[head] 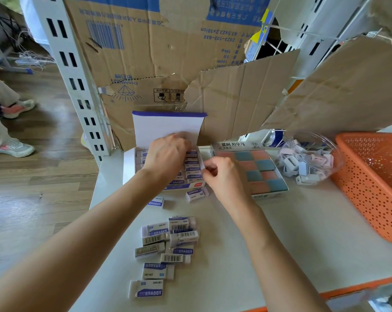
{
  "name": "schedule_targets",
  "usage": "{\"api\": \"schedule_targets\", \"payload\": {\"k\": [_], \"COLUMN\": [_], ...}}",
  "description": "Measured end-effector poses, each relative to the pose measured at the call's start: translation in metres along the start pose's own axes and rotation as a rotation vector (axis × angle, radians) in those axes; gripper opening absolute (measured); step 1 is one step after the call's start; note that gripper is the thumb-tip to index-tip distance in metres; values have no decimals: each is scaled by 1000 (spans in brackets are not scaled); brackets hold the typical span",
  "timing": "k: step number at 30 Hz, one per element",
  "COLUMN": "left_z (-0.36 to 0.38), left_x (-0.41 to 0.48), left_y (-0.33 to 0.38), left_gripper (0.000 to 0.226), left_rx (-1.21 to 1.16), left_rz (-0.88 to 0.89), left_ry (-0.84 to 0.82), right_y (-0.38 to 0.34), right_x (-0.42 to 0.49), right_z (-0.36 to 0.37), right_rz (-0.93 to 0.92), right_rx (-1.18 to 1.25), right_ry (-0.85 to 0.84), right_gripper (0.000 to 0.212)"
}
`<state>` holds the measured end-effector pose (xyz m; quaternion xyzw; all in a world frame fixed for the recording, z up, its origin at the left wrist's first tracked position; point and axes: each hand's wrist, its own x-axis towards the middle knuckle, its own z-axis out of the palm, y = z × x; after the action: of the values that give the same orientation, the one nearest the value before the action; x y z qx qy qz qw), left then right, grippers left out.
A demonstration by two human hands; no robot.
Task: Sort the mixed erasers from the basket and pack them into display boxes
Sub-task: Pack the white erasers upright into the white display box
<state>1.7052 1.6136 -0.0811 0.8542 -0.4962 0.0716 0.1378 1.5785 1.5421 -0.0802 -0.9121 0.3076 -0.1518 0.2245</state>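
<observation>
Step in hand: filling the display box [128, 167] with white sleeved erasers. It sits at 11 o'clock on the table, lid up, its rows nearly full. The left hand [165, 154] reaches into it with the fingers bent down out of sight, so a grip cannot be told. The right hand [222, 174] pinches the box's right wall between thumb and forefinger, probably to steady it. The next move likely calls for a pick from the loose erasers [168, 242] at 6 o'clock. At 1 o'clock is the pink-and-blue box [233, 145], at 2 a clear tub [314, 134], at 3 the orange basket [370, 176] — none seems to obstruct the reach.
</observation>
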Motion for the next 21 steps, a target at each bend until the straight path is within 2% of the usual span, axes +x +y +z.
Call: {"api": "schedule_targets", "payload": {"k": [7, 10, 16, 21], "left_z": [-1, -5, -21, -26], "left_x": [-2, -11, -39, -57], "left_y": [2, -1, -4, -7], "left_gripper": [17, 26, 23, 21], "left_rx": [-10, -88, -201, -209], "left_rz": [2, 47, 56, 92], "left_ry": [-5, -8, 122, 104], "right_y": [-1, 0, 7, 7], "right_x": [-1, -7, -39, -51], "right_z": [-1, -7, -16, -13], "right_rz": [-8, -9, -135, -187], "right_rx": [-13, -20, -41, -153], "right_ry": [-23, -35, 21, -139], "right_gripper": [19, 23, 12, 32]}}
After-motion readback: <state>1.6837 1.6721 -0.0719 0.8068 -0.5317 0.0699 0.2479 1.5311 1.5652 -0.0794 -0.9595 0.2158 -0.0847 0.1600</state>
